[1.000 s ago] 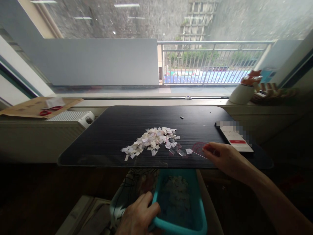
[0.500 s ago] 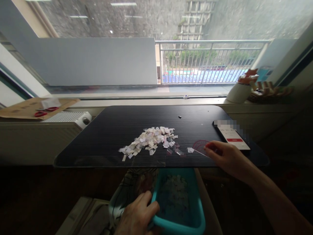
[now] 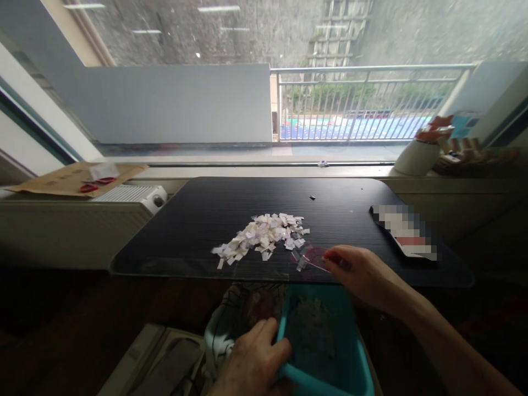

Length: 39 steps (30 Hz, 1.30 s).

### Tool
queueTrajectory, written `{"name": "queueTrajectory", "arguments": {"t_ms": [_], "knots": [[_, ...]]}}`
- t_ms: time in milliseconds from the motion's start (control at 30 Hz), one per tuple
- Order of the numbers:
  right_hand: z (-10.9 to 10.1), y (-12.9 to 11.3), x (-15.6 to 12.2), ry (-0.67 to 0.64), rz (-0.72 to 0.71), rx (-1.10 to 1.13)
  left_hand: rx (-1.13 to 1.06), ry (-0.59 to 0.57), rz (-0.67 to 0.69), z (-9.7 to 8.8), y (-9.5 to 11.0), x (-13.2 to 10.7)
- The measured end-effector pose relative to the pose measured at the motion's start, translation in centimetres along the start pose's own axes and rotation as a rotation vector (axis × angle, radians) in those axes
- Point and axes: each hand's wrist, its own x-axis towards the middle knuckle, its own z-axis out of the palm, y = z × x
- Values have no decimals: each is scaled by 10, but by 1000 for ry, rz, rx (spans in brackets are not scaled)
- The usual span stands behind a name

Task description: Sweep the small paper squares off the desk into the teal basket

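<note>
My right hand (image 3: 357, 269) is closed on a see-through pink protractor (image 3: 315, 256) at the table's near edge. The protractor's straight edge lies beside a few clear plastic scraps (image 3: 302, 262). To their left, a heap of small white paper pieces (image 3: 264, 234) spreads over the black table (image 3: 223, 203). Below the table edge, my left hand (image 3: 256, 352) grips the rim of a turquoise plastic bin (image 3: 319, 379). Many pale scraps (image 3: 313, 319) lie in the bin, dim in the shade. The fingers under its rim are hidden.
A phone (image 3: 404, 234) lies on the table's right side; a small dark bit (image 3: 312, 197) sits near the back. Red-handled scissors (image 3: 97, 185) rest on brown paper at left, above a radiator (image 3: 127, 193). A white pot (image 3: 416, 154) stands on the windowsill.
My right hand has drawn the protractor left, up to the clear scraps. The white scrap that lay beside it no longer shows there. My left hand keeps its hold on the bin; the view has shifted.
</note>
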Motion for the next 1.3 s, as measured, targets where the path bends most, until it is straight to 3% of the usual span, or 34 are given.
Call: {"name": "queueTrajectory", "arguments": {"t_ms": [200,533,700,900,1067,1300], "knots": [[-3,5,-3,-15,-37,46,135,89,193,-3,24,18],[-17,-2,-21,-181,-110,85,305,32,318,-28,63,40],[-10,-4,-13,-77,-139,55,297,71,331,-33,64,42],[-10,-9,-14,-167,-163,49,266,41,320,-33,58,43],[-8,-5,-5,-55,-154,19,269,-1,313,-33,59,44],[-5,3,-1,-6,-82,20,324,-22,303,-28,59,46]]}}
